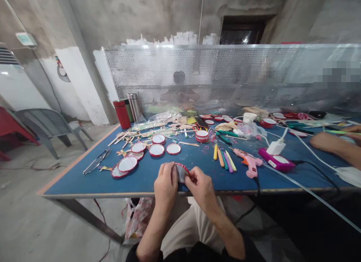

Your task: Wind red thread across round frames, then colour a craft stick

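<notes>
A small round disc with a red rim and a pale, mirror-like face (182, 172) is pinched at its edge between the curled fingers of the left hand (166, 183) and the right hand (201, 187). The two hands are brought close together, and part of the disc is hidden by the fingers. The disc is held tilted, just above the front edge of the blue table (70, 181), which is bordered in pale wood.

To the left of the disc, several red-rimmed white discs (156, 150) are laid flat on the table, some of them overlapping. Behind it, a loose heap of wooden craft sticks (146, 134) is spread out, and a short stack of red-rimmed discs (202, 136) is placed nearby. To the right of the disc, yellow, orange, green and purple sticks (222, 160) are lying close together. Beyond them, a pink hot glue gun (249, 162) and a magenta box (276, 160) with a white plug are set down. At the far right, the forearm and hand of another person (335, 143) are rested on the table. Far behind the disc, a red cup (122, 114) and a steel flask (134, 107) are stood before a perforated metal screen (225, 73).
</notes>
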A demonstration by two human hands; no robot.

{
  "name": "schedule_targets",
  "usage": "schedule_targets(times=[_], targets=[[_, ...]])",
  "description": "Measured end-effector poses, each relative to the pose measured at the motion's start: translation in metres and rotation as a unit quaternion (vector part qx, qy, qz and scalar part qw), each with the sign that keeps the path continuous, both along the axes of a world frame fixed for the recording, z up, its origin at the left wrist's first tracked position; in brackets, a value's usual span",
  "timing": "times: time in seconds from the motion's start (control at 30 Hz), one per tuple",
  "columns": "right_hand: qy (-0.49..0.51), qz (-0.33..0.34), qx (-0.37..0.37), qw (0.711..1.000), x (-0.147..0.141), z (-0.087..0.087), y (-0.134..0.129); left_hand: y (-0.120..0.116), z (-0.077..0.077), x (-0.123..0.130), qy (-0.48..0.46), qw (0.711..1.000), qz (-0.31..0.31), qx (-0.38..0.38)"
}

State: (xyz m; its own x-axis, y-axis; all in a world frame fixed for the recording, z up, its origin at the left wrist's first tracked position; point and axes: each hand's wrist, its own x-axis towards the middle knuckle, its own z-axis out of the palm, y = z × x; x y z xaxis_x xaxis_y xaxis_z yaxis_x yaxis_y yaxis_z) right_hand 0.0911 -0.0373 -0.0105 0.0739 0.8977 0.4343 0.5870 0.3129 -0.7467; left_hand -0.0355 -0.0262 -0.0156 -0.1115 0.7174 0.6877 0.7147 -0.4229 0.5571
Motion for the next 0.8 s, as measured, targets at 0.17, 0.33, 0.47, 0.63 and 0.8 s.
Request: schedule_targets(times=[0.17,0.33,0.47,0.63,0.8], targets=[[0.000,0.006,-0.005,1.000,0.001,-0.001,0.000,0.001,0.000,-0.001,0.006,1.000,0.012,0.006],[0.005,0.019,-0.010,1.000,0.002,-0.001,-0.001,-0.002,0.002,-0.003,0.006,1.000,-0.002,-0.020],[0.012,0.025,-0.015,1.000,0.003,-0.001,-0.001,-0.002,0.002,-0.006,-0.011,0.999,-0.034,-0.026],[0.017,0.038,-0.020,0.999,0.004,0.001,0.000,0.000,0.000,-0.014,-0.048,0.993,-0.104,-0.024],[0.013,0.038,-0.024,0.999,0.004,0.003,0.002,-0.002,0.001,-0.021,-0.088,0.983,-0.147,-0.061]])
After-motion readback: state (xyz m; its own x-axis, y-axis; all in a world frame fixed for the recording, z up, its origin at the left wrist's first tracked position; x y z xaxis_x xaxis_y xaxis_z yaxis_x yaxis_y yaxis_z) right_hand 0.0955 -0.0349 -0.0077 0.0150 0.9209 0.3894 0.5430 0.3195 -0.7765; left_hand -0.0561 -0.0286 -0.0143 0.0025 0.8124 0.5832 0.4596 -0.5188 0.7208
